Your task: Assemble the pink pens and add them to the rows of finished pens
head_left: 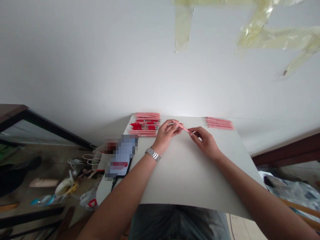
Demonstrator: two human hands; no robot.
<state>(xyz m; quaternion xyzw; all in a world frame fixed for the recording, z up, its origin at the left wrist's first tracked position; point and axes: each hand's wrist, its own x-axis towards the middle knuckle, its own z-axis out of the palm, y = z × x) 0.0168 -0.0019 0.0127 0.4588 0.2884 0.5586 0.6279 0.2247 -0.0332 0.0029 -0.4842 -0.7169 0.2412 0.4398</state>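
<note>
Above the middle of the white table (175,173), a pink pen (180,126) is held slantwise between both hands. My left hand (167,131), with a metal watch on its wrist, grips the upper-left part of the barrel. The fingertips of my right hand (203,140) pinch the lower-right end, where a thin pale section shows. Beyond the left hand lies a row of pink pens (148,115), with several red pens (145,126) among them. Another row of pink pens (219,123) lies at the back right.
A phone-like device (122,160), partly pixelated, lies at the table's left edge with a cable. The white wall (125,66) stands directly behind the table. A cup (64,186) and a plastic bottle (46,200) are on the floor to the left.
</note>
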